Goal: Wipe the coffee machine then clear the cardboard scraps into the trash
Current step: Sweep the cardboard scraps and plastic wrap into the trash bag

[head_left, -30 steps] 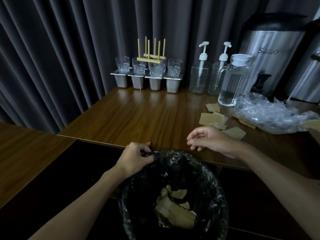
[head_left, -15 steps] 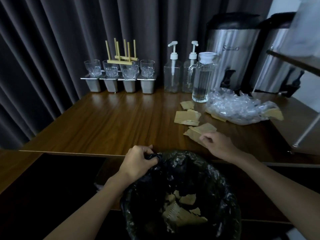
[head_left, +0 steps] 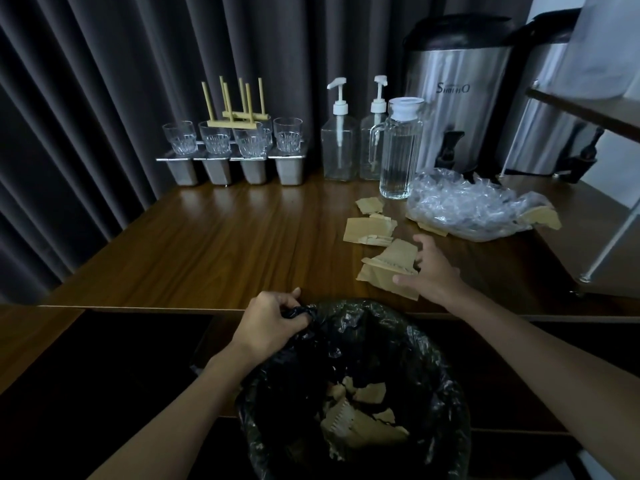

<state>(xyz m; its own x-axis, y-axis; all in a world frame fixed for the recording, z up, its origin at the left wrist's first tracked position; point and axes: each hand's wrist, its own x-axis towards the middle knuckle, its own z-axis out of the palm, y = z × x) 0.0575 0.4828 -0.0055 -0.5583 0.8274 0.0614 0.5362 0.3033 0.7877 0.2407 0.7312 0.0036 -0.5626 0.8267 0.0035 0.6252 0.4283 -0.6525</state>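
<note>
– Inside the trash bin (head_left: 426, 355), what had already landed?

– Several torn cardboard pieces (head_left: 360, 420) lay at its bottom. At the bin's left rim the left hand (head_left: 273, 323) had not let go. Its fingers stayed curled, pinching a bunched fold of the black bin liner (head_left: 301, 311).

– What had changed, then?

– The right hand (head_left: 433, 271). A second before, it had hovered loosely curled just beyond the bin's rim. It had since gone out, beyond the bin and to its right, onto the nearest scraps (head_left: 384, 271) on the table (head_left: 207, 244). Its fingers were spread over the pile's right end, with the thumb pointing back toward the left. Whether it had any hold yet could not be told.

– Meaning?

– Probably that the clearing was midway, with another load about to be gathered toward the bin.

– How did that pile lie?

– It lay flat, with its long axis running roughly along the table edge above the bin's mouth. Its right end was angled a little away from the bin.

– And farther off?

– Beyond the bin lay a second cluster (head_left: 369, 230), then a small piece (head_left: 369, 204). More cardboard was tucked against the crumpled plastic wrap (head_left: 471, 206), off to the bin's right. Farthest from the bin stood the steel coffee machine (head_left: 453, 91).
</note>
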